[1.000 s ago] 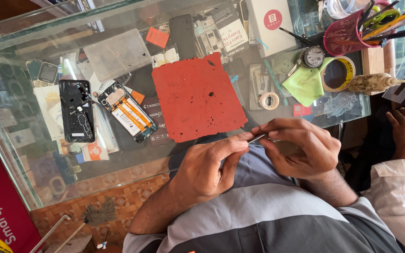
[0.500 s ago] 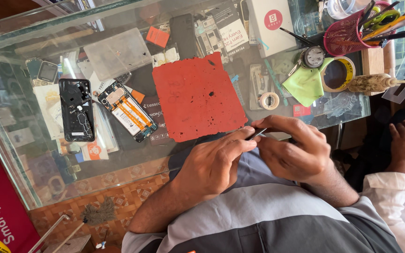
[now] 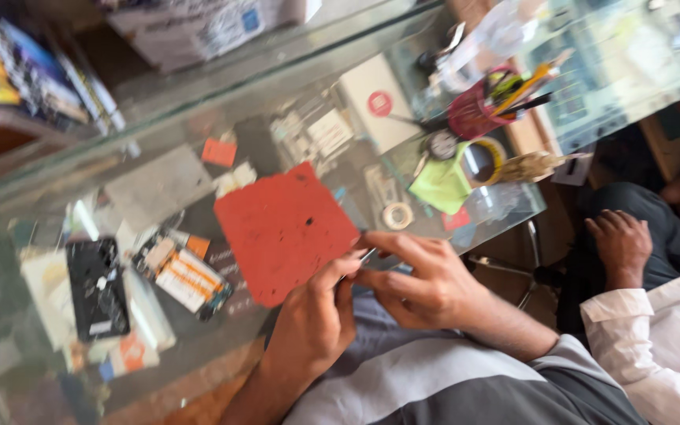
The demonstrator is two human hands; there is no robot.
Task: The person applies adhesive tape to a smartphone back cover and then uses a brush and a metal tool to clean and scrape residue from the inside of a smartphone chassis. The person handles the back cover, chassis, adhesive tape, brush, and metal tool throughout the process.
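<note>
Both hands pinch together on one thin silver metal tool (image 3: pixel 365 256), held just off the near edge of the glass worktop (image 3: pixel 159 185), above my lap. Left hand (image 3: pixel 314 323): grip closed, thumb and forefinger meeting at the tool's lower end. Right hand (image 3: pixel 423 279): grip closed, fingers curled over the tool's other end; what lies under them is hidden. Frame blurred, so the tool's tip cannot be made out. Tool sits just beside the near corner of the square red rubber mat (image 3: pixel 283 230) lying on the worktop. Left of the mat: an opened phone with orange-and-white internals (image 3: pixel 185 275), then a black phone back panel (image 3: pixel 97 289). Right of the mat: small roll of tape (image 3: pixel 397 215), folded yellow-green cloth (image 3: pixel 441 185), red pen cup (image 3: pixel 474 114). Another person's hand (image 3: pixel 619 244) rests on a dark knee at my right, well apart.
</note>
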